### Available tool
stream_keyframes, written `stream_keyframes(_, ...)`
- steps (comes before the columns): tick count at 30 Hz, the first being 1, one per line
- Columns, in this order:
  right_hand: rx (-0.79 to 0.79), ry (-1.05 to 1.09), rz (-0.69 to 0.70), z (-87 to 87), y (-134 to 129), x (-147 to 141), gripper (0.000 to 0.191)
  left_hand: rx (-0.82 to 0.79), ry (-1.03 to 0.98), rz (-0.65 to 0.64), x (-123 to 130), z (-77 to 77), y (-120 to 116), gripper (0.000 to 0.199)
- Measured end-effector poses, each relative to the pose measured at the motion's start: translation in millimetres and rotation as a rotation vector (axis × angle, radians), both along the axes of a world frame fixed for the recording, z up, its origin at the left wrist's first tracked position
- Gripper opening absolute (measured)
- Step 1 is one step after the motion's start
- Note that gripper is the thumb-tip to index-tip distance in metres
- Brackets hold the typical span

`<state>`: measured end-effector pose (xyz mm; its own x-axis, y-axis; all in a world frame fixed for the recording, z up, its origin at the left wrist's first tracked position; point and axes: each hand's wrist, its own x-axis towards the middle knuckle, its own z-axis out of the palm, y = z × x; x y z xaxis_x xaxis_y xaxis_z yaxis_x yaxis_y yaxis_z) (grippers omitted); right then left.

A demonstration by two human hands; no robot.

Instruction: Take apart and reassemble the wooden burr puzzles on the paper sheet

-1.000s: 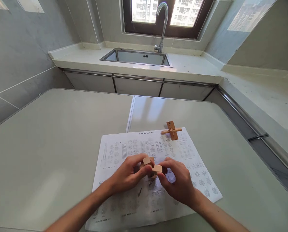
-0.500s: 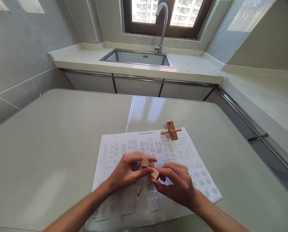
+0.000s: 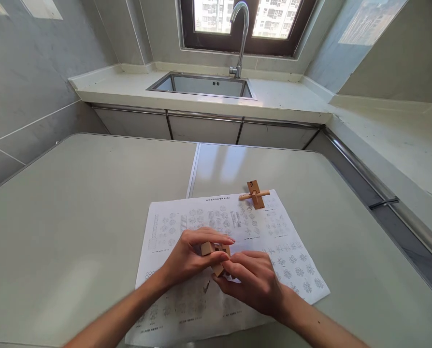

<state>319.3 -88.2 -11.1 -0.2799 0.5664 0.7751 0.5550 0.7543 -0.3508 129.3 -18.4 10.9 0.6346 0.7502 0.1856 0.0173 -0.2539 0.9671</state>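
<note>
Small notched wooden puzzle blocks (image 3: 207, 248) are gripped between the thumb and fingers of my left hand (image 3: 185, 253). My right hand (image 3: 254, 280) pinches another wooden puzzle block (image 3: 218, 270) at its lower end, pressed up against the pieces in my left hand. My fingers cover much of the blocks, so how they fit together is partly hidden. Beneath both hands lies a white printed sheet (image 3: 180, 314) with rows of small diagrams. At its far right edge rests a cross of wooden pieces (image 3: 255, 200), a flat marked piece with a stick across it.
The pale table (image 3: 74, 217) has a seam (image 3: 193, 169) running away from me. Beyond it stands a white counter (image 3: 281, 96) with a sink (image 3: 205, 86) and a tall faucet (image 3: 243, 38) under a window. A second counter (image 3: 393, 145) runs along the right.
My right hand has moved left and slightly down, bringing its block closer against the left hand's pieces. The pieces in my left hand have turned, showing more notches. The view has shifted slightly.
</note>
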Motion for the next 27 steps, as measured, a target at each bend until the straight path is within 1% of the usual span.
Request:
stream_keyframes(5,-0.051,0.068,-0.018,5.0,2,2,0.017,0.158,0.148,-0.088,-5,7.8,-1,0.031)
stream_keyframes(9,-0.137,0.125,-0.045,6.7,3,6,0.017,0.330,0.232,-0.115,-10,12.2,-2,0.030)
stream_keyframes(11,-0.157,0.131,-0.031,5.4,3,6,0.018,0.355,0.243,-0.117,-11,11.2,-3,0.027)
stream_keyframes(13,-0.139,0.106,0.001,3.5,2,4,0.018,0.335,0.238,-0.113,-11,8.9,-4,0.023)
stream_keyframes(15,-0.106,0.039,0.032,1.7,1,1,0.019,0.297,0.230,-0.118,-9,6.5,-5,0.020)
stream_keyframes(18,-0.101,-0.046,0.061,-0.2,-3,-2,0.020,0.185,0.160,-0.099,-7,4.4,-6,0.027)
stream_keyframes(20,-0.138,-0.018,0.091,-0.1,-5,-1,0.018,0.082,0.098,-0.021,-6,4.0,-5,0.036)
stream_keyframes(22,-0.194,0.065,0.094,1.2,-5,3,0.018,-0.002,0.079,0.117,-6,3.9,-3,0.043)
stream_keyframes(24,-0.283,0.172,0.037,3.0,-3,8,0.015,-0.060,0.111,0.250,-7,3.6,0,0.046)
stream_keyframes(25,-0.344,0.229,-0.008,3.8,-1,11,0.012,-0.087,0.130,0.295,-7,3.2,1,0.046)
stream_keyframes(27,-0.485,0.342,-0.092,4.9,3,18,0.005,-0.143,0.158,0.321,-7,2.2,3,0.042)
